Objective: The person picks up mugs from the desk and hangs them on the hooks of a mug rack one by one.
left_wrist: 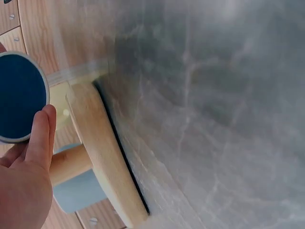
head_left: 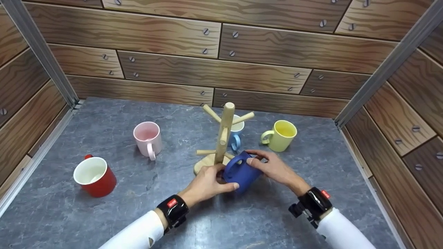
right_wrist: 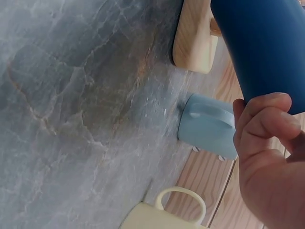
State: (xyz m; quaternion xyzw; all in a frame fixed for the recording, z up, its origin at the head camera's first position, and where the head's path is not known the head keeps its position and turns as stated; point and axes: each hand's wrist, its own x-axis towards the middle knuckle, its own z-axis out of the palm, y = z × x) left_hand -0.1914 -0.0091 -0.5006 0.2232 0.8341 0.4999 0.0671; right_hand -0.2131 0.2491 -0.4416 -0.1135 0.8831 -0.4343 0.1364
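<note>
A dark blue mug (head_left: 245,177) is held tilted in both hands, right beside the wooden mug tree (head_left: 225,135). My left hand (head_left: 207,183) grips it at the rim end, thumb on the near side; the left wrist view shows fingers along the rim of its open mouth (left_wrist: 21,98). At the other end my right hand (head_left: 275,168) pinches it around the base, the thumb near the handle. The mug's handle (head_left: 233,165) faces up toward the tree and overlaps the tip of a low peg (head_left: 238,159); whether the peg passes through the handle I cannot tell.
A light blue mug (head_left: 236,128) stands behind the tree, partly hidden by it. To its right is a yellow mug (head_left: 283,136). On the left stand a pink mug (head_left: 147,138) and a red mug (head_left: 100,183). Wood-patterned walls (head_left: 173,65) enclose the grey tabletop (head_left: 145,214).
</note>
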